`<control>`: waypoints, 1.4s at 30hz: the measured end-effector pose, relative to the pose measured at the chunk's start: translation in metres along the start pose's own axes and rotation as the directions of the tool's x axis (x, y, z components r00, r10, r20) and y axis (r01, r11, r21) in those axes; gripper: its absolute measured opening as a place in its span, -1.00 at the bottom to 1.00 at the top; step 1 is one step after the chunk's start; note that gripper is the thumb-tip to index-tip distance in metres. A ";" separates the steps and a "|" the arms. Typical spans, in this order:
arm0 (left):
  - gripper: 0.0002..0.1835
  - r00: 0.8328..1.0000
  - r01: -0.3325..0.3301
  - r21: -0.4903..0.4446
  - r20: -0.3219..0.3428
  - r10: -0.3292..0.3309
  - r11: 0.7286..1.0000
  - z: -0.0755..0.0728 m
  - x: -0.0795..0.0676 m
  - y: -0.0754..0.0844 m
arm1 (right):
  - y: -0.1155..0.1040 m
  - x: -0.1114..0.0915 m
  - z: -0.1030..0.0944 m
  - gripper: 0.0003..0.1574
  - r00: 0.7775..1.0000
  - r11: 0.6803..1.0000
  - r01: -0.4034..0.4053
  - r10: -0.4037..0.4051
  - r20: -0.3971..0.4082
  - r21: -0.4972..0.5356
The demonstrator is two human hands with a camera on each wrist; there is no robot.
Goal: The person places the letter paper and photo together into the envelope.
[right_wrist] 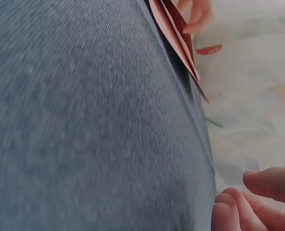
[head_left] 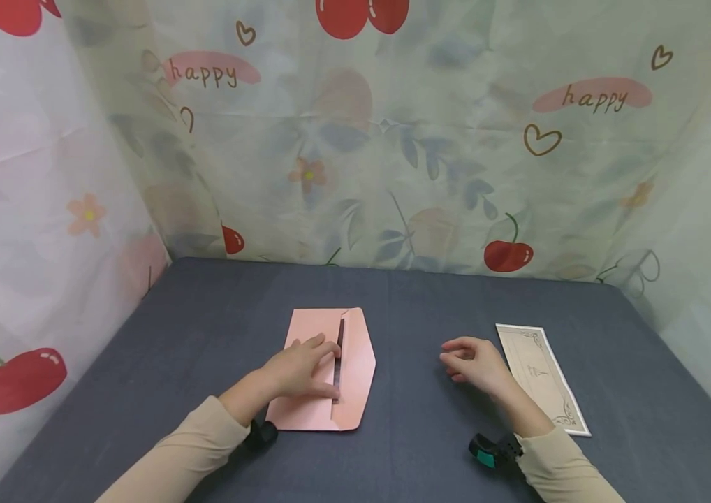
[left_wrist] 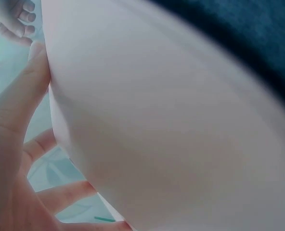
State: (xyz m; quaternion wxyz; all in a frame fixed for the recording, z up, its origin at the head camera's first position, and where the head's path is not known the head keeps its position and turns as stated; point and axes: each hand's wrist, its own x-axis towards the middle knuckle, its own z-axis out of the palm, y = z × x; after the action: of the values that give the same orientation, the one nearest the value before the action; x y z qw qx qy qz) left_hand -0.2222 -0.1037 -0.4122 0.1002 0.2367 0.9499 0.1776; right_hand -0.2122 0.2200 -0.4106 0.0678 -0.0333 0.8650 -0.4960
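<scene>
A pink envelope (head_left: 358, 370) lies on the table left of centre, its pointed flap folded out to the right. My left hand (head_left: 299, 367) rests on it, thumb and fingers spread along the edge of its gaping mouth, where a dark strip shows. In the left wrist view the envelope's pale face (left_wrist: 157, 120) fills most of the picture beside the spread fingers (left_wrist: 68, 195). My right hand (head_left: 478, 363) hovers over the table with loosely bent fingers, holding nothing. Just right of it lies a cream card (head_left: 538, 370) with a white border and ornate corners, partly covered by that hand and wrist.
The table (head_left: 406, 447) has a dark grey-blue cloth. Printed curtains (head_left: 380, 140) with cherries and flowers stand behind it and along both sides. A black band (head_left: 496, 450) with a green patch is on my right wrist, another black device (head_left: 261, 434) at my left.
</scene>
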 end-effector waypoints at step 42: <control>-0.39 1.000 0.013 -0.001 0.013 -0.013 1.000 -0.001 -0.001 0.002 | 0.064 -0.015 -0.110 -0.32 0.904 0.959 -0.273 0.230 -0.360 -0.072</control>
State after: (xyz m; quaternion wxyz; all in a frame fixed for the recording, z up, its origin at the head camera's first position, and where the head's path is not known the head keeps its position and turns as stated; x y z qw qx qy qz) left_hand -0.2206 -0.1034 -0.4102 0.1078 0.2315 0.9507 0.1759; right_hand -0.2131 0.3477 -0.4099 -0.0248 0.1628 0.8886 -0.4280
